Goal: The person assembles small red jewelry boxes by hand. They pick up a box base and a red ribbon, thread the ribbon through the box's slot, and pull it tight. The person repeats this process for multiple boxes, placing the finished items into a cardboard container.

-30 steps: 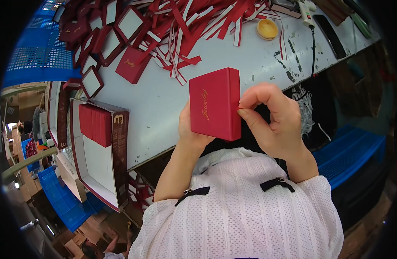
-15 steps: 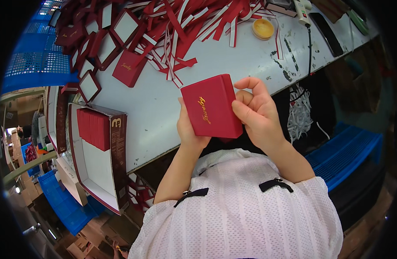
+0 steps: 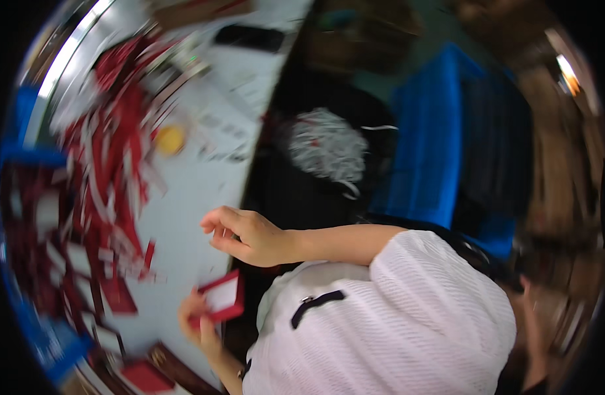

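Note:
My left hand (image 3: 200, 319) holds a small red jewelry box (image 3: 225, 295) at the table's near edge, fingers and thumb around its side. The box is tilted, with a white face turned toward me. Just beyond it hovers my right hand (image 3: 246, 236), free of the box; its fingers are bent, the thumb stands apart, and nothing shows between them. On the white table (image 3: 177, 230) a heap of red and white ribbon strips (image 3: 111, 164) lies to the left. Several red boxes (image 3: 118, 295) are piled near it. Motion blurs the picture.
A round yellow tin (image 3: 169, 139) and a black phone (image 3: 250, 38) lie on the table. Beyond its edge are white paper shreds (image 3: 329, 148) on something black and a blue plastic crate (image 3: 424, 138). Another person's arm (image 3: 531, 329) shows far right; a carton (image 3: 177, 368) stands lower left.
My view has swung to the right. The right hand has come away from the red jewelry box. The left hand still holds it, now turned so a white face shows.

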Demonstrator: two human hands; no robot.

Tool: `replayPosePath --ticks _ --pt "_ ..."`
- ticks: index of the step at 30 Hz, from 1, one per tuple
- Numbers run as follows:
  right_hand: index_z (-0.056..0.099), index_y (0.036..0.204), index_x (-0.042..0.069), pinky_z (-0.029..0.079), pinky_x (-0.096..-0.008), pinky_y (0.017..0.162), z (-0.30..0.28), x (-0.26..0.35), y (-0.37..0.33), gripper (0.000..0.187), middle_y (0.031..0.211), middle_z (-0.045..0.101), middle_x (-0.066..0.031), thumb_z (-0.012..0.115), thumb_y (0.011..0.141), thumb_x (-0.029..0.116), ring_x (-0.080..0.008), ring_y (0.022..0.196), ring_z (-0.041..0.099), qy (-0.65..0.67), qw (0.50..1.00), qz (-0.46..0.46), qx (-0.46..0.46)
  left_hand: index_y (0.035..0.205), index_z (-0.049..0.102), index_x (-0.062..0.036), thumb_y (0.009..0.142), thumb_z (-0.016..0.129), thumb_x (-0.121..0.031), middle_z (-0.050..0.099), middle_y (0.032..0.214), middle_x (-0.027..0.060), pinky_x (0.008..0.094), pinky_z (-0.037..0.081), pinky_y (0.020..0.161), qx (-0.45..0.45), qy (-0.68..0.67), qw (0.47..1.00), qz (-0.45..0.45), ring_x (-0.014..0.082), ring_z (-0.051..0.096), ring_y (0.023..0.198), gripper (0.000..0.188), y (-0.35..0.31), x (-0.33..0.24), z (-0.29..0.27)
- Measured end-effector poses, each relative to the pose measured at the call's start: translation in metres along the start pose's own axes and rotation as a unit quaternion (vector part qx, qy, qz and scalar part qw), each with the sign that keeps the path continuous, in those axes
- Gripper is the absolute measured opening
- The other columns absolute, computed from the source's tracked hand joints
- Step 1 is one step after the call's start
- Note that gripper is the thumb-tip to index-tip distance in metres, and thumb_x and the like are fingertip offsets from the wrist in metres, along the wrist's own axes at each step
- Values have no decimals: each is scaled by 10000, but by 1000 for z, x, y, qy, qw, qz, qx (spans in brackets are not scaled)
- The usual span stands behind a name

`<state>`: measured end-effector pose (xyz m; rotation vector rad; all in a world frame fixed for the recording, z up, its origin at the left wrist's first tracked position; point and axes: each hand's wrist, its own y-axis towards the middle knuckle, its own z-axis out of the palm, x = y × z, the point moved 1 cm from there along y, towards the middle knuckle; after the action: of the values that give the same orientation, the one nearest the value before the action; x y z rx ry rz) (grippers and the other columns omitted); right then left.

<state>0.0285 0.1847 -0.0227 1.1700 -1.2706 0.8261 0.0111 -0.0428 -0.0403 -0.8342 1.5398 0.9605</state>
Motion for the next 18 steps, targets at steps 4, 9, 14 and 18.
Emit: replayPosePath --ticks 4,9,14,18 --pt "462 900 21 428 -273 592 -67 -62 -42 172 744 532 -93 515 744 68 -169 674 533 -95 945 82 -301 800 434 -9 800 465 -197 484 823 97 480 241 947 44 -4 997 67 249 461 902 191 -16 -2 -12" --pt "559 929 16 407 -365 765 -124 -196 -165 336 932 552 -183 517 747 295 -319 898 514 -337 832 428 -107 816 437 -10 834 429 -152 499 921 109 459 243 941 -98 213 967 100 289 436 993 144 -34 -3 -51" --pt "566 967 24 405 -334 806 -114 -254 -215 358 1020 552 -117 457 809 326 -216 909 530 107 799 583 -94 737 438 -18 765 489 -70 502 987 143 458 288 884 76 431 894 99 366 414 1012 78 -52 5 -54" --pt "563 983 56 413 -301 787 -117 -209 -199 301 965 572 -88 472 812 285 -165 870 537 264 693 670 -36 702 443 -13 661 593 -20 501 945 144 471 304 876 67 377 921 78 363 449 954 156 -37 6 -48"
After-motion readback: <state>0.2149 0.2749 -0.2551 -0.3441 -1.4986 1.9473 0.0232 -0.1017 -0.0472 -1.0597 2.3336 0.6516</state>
